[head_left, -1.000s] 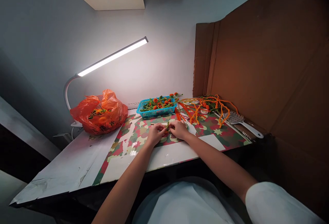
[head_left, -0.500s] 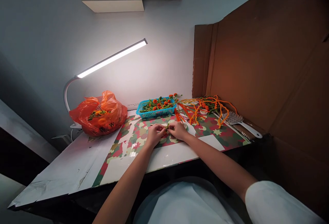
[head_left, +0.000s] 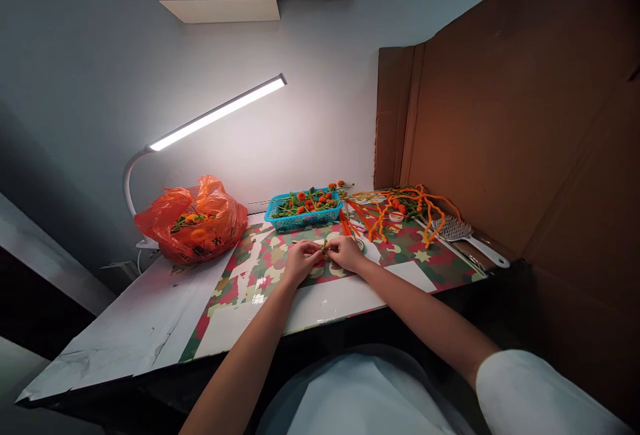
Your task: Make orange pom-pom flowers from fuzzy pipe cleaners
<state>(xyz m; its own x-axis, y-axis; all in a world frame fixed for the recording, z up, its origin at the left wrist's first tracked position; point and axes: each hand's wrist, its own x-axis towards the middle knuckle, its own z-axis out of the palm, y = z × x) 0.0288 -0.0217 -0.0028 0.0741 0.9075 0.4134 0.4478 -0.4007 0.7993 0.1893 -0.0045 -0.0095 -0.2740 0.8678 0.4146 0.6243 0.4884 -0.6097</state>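
My left hand (head_left: 301, 260) and my right hand (head_left: 346, 253) meet over the patterned part of the table, fingertips pinched on a small green piece (head_left: 325, 246) between them. Its lower part is hidden by the fingers. Just beyond my right hand, a roll of tape (head_left: 361, 246) lies partly covered. Behind both hands stands a blue basket (head_left: 303, 221) holding green stems with orange flower heads. Orange fuzzy strips (head_left: 371, 220) are spread to the right of the basket.
An orange plastic bag (head_left: 220, 228) with flowers sits at the left under a lit lamp (head_left: 220, 113). On the right are a hairbrush (head_left: 483, 248) and a tall cardboard sheet (head_left: 490, 115). White paper (head_left: 407, 275) lies beside my right forearm.
The fingers have shifted very slightly around the small green piece. Both hands remain in nearly the same place.
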